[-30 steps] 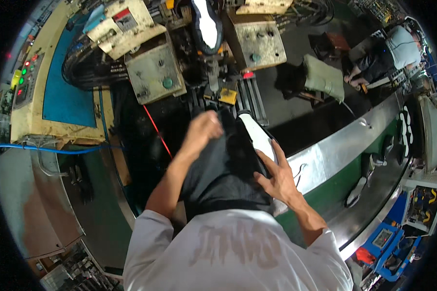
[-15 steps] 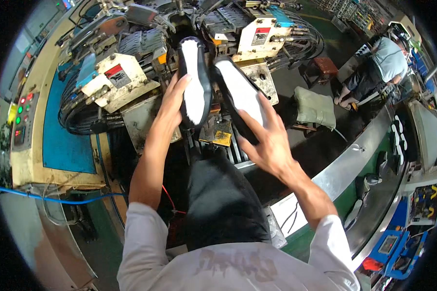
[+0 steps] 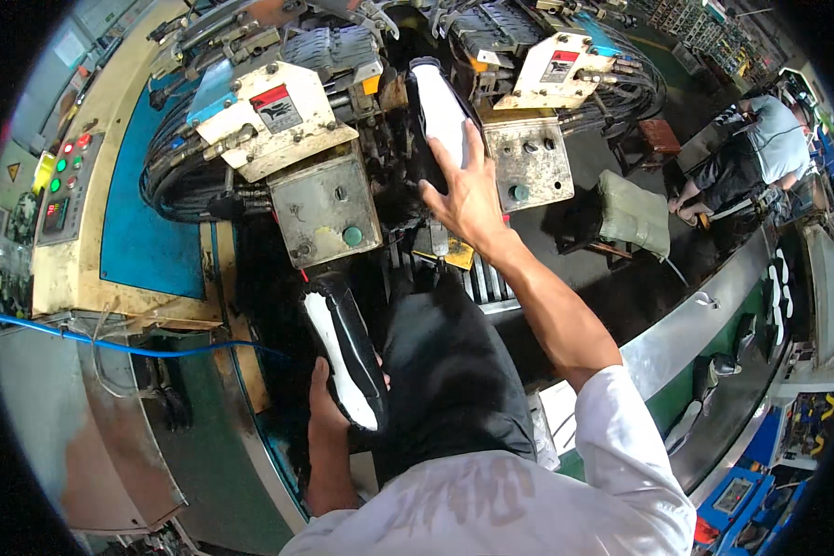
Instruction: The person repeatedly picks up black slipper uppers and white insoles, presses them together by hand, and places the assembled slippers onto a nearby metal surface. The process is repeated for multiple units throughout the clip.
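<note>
Down beside my left thigh, my left hand (image 3: 327, 412) grips a black shoe upper with a white bottom (image 3: 342, 357); its toe and heel stick out past the fingers. A second black shoe upper with a white bottom (image 3: 442, 109) stands bottom-up between the two heads of a machine. My right hand (image 3: 471, 190) is around its near end, with fingers on the white face and thumb at the side. Whether this one rests on the machine is hidden.
Cream machine heads (image 3: 274, 116) with hoses flank the work. Metal boxes with green buttons (image 3: 324, 211) jut toward me. A control panel (image 3: 65, 185) stands left. On the right are a padded stool (image 3: 634, 213), a metal ledge (image 3: 663, 334) and a seated person (image 3: 760, 144).
My left hand has dropped from the machine to my left thigh with one shoe upper. My right hand has moved the other forward between the machine heads. The view has shifted left.
</note>
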`<state>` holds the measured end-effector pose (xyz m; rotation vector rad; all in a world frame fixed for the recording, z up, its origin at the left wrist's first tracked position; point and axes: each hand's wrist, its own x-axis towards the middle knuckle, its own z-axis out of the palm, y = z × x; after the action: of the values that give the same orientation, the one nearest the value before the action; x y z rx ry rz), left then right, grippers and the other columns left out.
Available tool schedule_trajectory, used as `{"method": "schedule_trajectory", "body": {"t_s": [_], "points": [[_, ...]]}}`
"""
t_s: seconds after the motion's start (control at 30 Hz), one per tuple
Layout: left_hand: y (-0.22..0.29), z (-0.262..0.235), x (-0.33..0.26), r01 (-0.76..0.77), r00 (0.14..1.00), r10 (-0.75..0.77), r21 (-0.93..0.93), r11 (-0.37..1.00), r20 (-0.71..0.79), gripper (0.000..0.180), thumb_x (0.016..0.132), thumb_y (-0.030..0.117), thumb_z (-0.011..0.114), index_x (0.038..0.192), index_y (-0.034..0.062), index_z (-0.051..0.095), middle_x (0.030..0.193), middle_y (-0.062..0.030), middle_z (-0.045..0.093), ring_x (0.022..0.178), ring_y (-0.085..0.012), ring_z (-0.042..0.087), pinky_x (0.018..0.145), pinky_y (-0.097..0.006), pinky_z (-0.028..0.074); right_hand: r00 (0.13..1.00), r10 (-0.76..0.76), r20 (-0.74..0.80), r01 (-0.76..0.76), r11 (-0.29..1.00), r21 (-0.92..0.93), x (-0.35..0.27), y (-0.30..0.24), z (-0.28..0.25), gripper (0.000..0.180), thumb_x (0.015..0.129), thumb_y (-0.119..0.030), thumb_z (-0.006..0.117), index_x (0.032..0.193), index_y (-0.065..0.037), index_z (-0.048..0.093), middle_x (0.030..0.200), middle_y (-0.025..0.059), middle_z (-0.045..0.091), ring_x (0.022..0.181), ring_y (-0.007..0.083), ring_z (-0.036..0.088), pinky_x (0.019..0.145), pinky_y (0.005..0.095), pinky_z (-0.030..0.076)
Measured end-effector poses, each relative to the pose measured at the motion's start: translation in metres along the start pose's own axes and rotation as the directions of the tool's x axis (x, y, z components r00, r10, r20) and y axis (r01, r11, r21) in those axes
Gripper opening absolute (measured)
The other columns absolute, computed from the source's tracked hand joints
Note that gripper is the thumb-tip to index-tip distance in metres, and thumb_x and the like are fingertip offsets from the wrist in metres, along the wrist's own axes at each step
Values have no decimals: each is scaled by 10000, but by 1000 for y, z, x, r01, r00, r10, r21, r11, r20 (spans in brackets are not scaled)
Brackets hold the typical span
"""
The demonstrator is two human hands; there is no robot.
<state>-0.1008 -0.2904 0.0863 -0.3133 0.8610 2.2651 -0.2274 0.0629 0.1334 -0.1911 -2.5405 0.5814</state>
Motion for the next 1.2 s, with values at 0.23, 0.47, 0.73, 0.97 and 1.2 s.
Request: {"method": "schedule_trajectory", "body": {"t_s": [0.23,0.47,0.73,0.97,1.2], "points": [[-36,-29,-13,91,994,-89,37,995,-59,761,1089,633,407,1392,-46,570,1140,-268,728,966,-420,754,922,-539,620,954,-243,177,292,892,-346,12,-4,-28,814,918,-545,760,1544,-85,519,1606,246,446,1487,460,407,1193,566,401],[-57,-35,4,85,994,-90,73,994,62,616,1087,289,439,1638,39,328,1464,-234,595,1239,-433,669,1067,-597,553,947,-212,243,299,859,-416,29,-9,-32,782,929,-518,756,1557,-120,513,1586,189,481,1463,465,439,1085,578,524],[-42,2,63,74,994,-92,268,961,57,819,956,285,615,1665,28,297,1483,-178,580,1280,-292,640,1096,-435,523,961,-225,161,270,894,-358,135,17,6,720,879,-534,789,1464,-152,614,1344,143,640,1315,457,553,905,556,631],[-32,19,105,117,988,-138,237,965,75,814,949,286,632,1655,34,316,1464,-160,588,1281,-273,634,1090,-409,517,952,-253,175,291,925,-243,184,40,18,652,925,-543,735,1420,-128,649,1381,159,634,1334,449,551,964,545,597],[-27,19,120,151,982,-170,189,970,88,798,967,281,626,1661,48,308,1449,-148,598,1257,-261,647,1067,-401,536,950,-238,203,276,943,-188,200,46,20,632,969,-526,698,1445,-114,638,1442,175,612,1374,418,542,1040,521,549]]}}
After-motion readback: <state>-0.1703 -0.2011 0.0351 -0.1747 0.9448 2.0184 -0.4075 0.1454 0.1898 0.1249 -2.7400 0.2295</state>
